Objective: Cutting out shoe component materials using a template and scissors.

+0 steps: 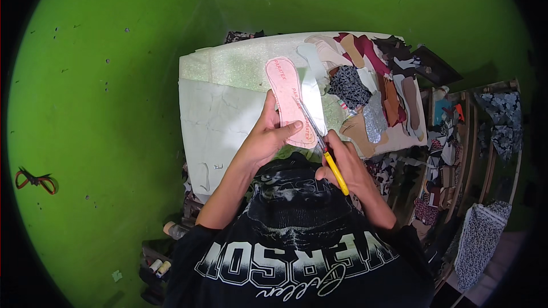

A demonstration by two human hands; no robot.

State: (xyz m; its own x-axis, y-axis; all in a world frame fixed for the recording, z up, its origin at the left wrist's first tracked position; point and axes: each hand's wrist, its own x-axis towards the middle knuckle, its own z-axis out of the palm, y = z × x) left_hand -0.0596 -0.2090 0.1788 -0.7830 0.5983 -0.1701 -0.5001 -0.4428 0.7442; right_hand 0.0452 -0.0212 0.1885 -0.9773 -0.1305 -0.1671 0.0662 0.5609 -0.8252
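A pink, sole-shaped insole piece (279, 80) with red print and a drawn outline is held up over the table. My left hand (265, 140) grips its lower left side, thumb lying on the front face. My right hand (351, 165) is closed around yellow-handled scissors (335, 172). Their blades point up and away from me and lie along the insole's right edge; whether they are parted, I cannot tell. A bright white strip (314, 102) shows just right of the blades.
The pale-covered table (211, 120) carries several sole-shaped cutouts, a dark patterned cloth (349, 86) and leather-like scraps (391, 100) on its right. A slatted rack (471, 154) holding scraps stands at the right. Thread spools (162, 268) sit lower left; dark-handled scissors (35, 181) hang on the green wall.
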